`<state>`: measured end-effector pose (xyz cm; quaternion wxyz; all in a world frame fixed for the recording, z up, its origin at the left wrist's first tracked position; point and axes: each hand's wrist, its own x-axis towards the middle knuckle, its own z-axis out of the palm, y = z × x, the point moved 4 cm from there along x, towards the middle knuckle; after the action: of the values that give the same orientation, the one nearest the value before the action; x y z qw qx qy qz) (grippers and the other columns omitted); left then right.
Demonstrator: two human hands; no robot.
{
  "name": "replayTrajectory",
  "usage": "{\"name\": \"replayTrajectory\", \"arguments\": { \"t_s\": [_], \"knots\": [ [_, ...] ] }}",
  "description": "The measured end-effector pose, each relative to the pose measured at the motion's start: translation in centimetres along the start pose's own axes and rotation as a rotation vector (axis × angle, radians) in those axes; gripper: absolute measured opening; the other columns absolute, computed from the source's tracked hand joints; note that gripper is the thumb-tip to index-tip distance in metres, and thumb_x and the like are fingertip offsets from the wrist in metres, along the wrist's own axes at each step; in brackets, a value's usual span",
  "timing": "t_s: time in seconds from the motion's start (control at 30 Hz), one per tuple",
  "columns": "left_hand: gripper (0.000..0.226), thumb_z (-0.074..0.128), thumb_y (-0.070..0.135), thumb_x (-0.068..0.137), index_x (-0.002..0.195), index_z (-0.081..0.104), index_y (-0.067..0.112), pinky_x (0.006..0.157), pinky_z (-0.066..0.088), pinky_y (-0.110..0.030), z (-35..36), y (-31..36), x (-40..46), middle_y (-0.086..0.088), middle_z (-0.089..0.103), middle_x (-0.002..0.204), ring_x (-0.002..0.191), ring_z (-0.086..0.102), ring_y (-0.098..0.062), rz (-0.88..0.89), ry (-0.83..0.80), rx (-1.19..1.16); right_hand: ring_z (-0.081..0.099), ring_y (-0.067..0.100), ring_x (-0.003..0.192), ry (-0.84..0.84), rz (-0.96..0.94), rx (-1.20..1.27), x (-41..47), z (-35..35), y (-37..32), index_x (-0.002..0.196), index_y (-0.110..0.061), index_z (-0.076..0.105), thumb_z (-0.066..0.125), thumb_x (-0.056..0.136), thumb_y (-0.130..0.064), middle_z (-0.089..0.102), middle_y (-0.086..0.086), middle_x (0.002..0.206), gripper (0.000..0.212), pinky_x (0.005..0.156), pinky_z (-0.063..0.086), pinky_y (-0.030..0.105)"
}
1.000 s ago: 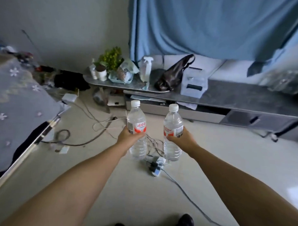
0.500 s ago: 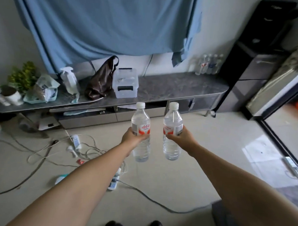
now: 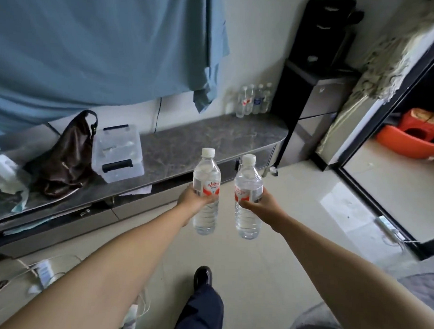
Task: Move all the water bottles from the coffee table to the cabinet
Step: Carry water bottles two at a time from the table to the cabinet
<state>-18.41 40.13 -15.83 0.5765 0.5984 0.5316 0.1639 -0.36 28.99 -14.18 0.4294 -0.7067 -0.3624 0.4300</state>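
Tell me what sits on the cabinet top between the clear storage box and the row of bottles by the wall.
Nothing: the head view shows bare dark marbled cabinet top from the clear storage box to the row of bottles.

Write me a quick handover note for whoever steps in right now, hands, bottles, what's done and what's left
Left hand: grips the left bottle round its label, upright, in the air.
Right hand: grips the right bottle the same way.
Cabinet: directly ahead; a row of bottles already stands at its far right end by the wall. The stretch of top between the clear storage box and that row looks bare.
Done: both bottles carried almost to the cabinet.
Left: set these two down, probably beside the row. The coffee table is out of view, so whether more bottles remain there cannot be told.
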Motion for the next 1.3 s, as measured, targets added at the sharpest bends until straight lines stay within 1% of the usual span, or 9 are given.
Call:
{"name": "replayTrajectory", "arguments": {
  "t_s": [0.1,0.2,0.3,0.43,0.57,0.83,1.0,1.17,1.3],
  "knots": [
    [0.049,0.083,0.034,0.069,0.113,0.064,0.02,0.088,0.05,-0.033,0.7,4.1,7.0,0.003,0.071,0.103,0.096,0.066,-0.017,0.019,-0.031,0.006,0.07,0.025,0.092,0.037,0.0,0.004,7.2,-2.5,-0.9,0.112,-0.006,0.062,0.073,0.078,-0.006,0.072,0.017,0.104,0.035,0.086,0.057,0.041],
    [0.052,0.085,0.035,0.064,0.11,0.064,0.022,0.093,0.054,-0.04,0.7,7.8,13.2,0.001,0.072,0.104,0.096,0.068,-0.02,0.005,-0.039,0.028,0.07,0.025,0.094,0.075,0.014,0.009,12.8,-4.8,-3.0,0.111,-0.008,0.063,0.073,0.079,-0.006,0.072,0.016,0.103,0.034,0.091,0.056,0.046],
    [0.039,0.084,0.025,0.07,0.102,0.062,0.021,0.094,0.052,-0.04,1.1,11.8,19.1,-0.002,0.071,0.103,0.098,0.067,-0.023,-0.001,-0.067,0.026,0.071,0.027,0.096,0.123,0.011,0.015,18.0,-7.5,-4.8,0.108,-0.014,0.065,0.075,0.077,-0.012,0.074,0.012,0.101,0.032,0.092,0.056,0.047],
    [0.042,0.084,0.022,0.071,0.107,0.063,0.017,0.097,0.051,-0.042,2.8,15.4,24.8,-0.004,0.07,0.106,0.101,0.066,-0.025,-0.035,-0.095,0.03,0.071,0.025,0.093,0.151,0.04,0.013,23.1,-11.2,-5.8,0.096,-0.021,0.068,0.074,0.074,-0.016,0.074,0.011,0.097,0.023,0.092,0.056,0.049],
    [0.041,0.081,0.018,0.076,0.111,0.06,0.013,0.084,0.048,-0.032,5.5,18.3,29.9,-0.003,0.065,0.101,0.093,0.062,-0.021,-0.041,-0.142,0.048,0.072,0.021,0.093,0.163,0.077,-0.009,28.4,-15.0,-5.3,0.1,-0.026,0.067,0.077,0.062,-0.037,0.075,0.002,0.096,0.041,0.092,0.056,0.049],
    [0.041,0.081,0.026,0.074,0.109,0.061,0.016,0.084,0.047,-0.031,14.9,25.5,44.1,-0.001,0.066,0.099,0.092,0.062,-0.019,-0.084,-0.129,0.021,0.071,0.015,0.091,0.157,0.147,-0.079,43.4,-27.3,-4.3,0.109,-0.025,0.062,0.081,0.069,-0.031,0.074,-0.003,0.097,0.045,0.089,0.057,0.04],
    [0.053,0.085,0.035,0.067,0.111,0.061,0.018,0.093,0.051,-0.037,20.1,29.3,51.1,0.0,0.069,0.106,0.098,0.065,-0.02,-0.136,-0.124,0.006,0.069,0.015,0.093,0.187,0.173,-0.107,51.3,-34.7,-4.9,0.115,-0.024,0.057,0.082,0.067,-0.034,0.072,-0.004,0.102,0.055,0.089,0.056,0.038],
    [0.089,0.083,0.062,0.032,0.111,0.062,0.026,0.095,0.053,-0.043,23.5,29.7,57.9,0.003,0.071,0.105,0.098,0.067,-0.021,-0.183,-0.083,0.01,0.066,0.019,0.099,0.214,0.22,-0.102,57.6,-38.2,-4.5,0.121,-0.023,0.052,0.082,0.07,-0.034,0.069,-0.002,0.108,0.061,0.092,0.054,0.04],
    [0.088,0.083,0.054,0.038,0.116,0.058,0.023,0.098,0.05,-0.045,25.3,31.1,62.9,-0.001,0.069,0.111,0.104,0.064,-0.023,-0.221,-0.082,-0.005,0.063,0.021,0.102,0.201,0.259,-0.116,63.5,-39.2,-3.4,0.122,-0.021,0.05,0.081,0.072,-0.029,0.066,0.0,0.11,0.06,0.092,0.052,0.039]
  ]
}}
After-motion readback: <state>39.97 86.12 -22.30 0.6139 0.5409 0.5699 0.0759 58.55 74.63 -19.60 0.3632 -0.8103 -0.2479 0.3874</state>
